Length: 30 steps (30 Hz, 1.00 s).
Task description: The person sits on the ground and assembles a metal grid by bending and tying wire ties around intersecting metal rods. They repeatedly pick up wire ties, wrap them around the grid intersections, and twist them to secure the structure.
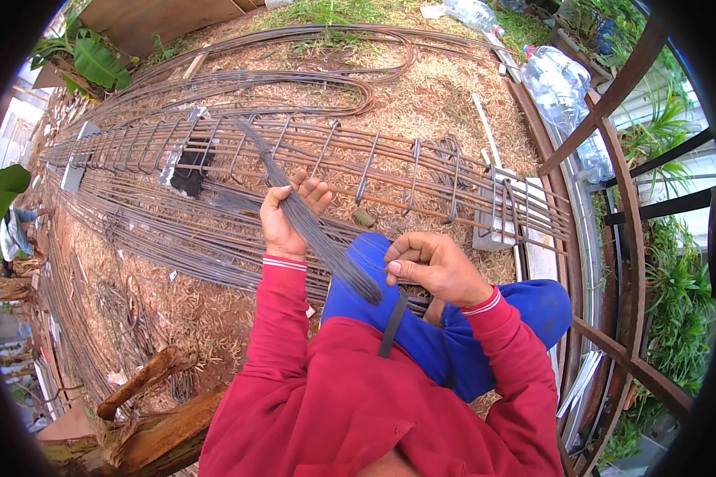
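A bundle of thin dark binding wire lies slantwise across my left hand, held by the thumb with the fingers half curled behind it. Its lower end hangs over my blue-trousered knee. To the right of it, thumb and fingertips of my right hand come together in a pinch; whatever is between them is too fine to make out. Just beyond both hands runs a long rebar cage, made of rusty bars with dark square stirrups spaced along it.
Concrete blocks prop up the cage. Straight rebars lie on the ground at left, and bent bars curve behind. Large plastic bottles and a brown metal frame stand right. A log lies near left; a person is far left.
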Motion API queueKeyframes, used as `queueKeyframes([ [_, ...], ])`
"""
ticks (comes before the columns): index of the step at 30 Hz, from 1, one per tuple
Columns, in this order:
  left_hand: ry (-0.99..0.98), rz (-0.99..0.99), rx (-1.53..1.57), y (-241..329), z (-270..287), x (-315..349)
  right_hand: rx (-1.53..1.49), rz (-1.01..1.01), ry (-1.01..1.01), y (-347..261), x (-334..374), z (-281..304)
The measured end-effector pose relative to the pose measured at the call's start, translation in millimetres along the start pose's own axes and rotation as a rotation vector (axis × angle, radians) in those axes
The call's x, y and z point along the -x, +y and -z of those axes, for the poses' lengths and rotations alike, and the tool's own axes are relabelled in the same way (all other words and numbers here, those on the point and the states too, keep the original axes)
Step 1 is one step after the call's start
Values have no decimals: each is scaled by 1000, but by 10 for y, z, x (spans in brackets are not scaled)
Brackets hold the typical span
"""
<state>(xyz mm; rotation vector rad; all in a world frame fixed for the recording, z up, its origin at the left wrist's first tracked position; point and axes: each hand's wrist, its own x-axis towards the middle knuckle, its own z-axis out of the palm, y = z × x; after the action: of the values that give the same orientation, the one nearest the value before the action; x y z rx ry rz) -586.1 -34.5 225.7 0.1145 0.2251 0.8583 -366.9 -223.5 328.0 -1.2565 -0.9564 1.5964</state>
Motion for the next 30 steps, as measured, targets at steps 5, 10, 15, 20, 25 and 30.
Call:
queueKeyframes([
  [5, 20, -1, -27, 5, -10, 16, 110, -31, -42, -31, 4, 41],
  [10, -13, 32, -6, -14, -15, 12, 156, -33, -46, -74, 17, 67],
  [15, -22, 50, -11, -11, 0, 10, 109, -12, -112, -102, 26, 87],
  [20, -63, 68, 7, 6, 20, 2, 56, -107, -65, -156, 48, 71],
  [25, -125, 67, 40, 2, 25, -6, 286, -2, -88, -183, 62, 31],
  [30, -4, 41, 6, -6, 28, -15, 471, 103, -124, -125, 43, 4],
])
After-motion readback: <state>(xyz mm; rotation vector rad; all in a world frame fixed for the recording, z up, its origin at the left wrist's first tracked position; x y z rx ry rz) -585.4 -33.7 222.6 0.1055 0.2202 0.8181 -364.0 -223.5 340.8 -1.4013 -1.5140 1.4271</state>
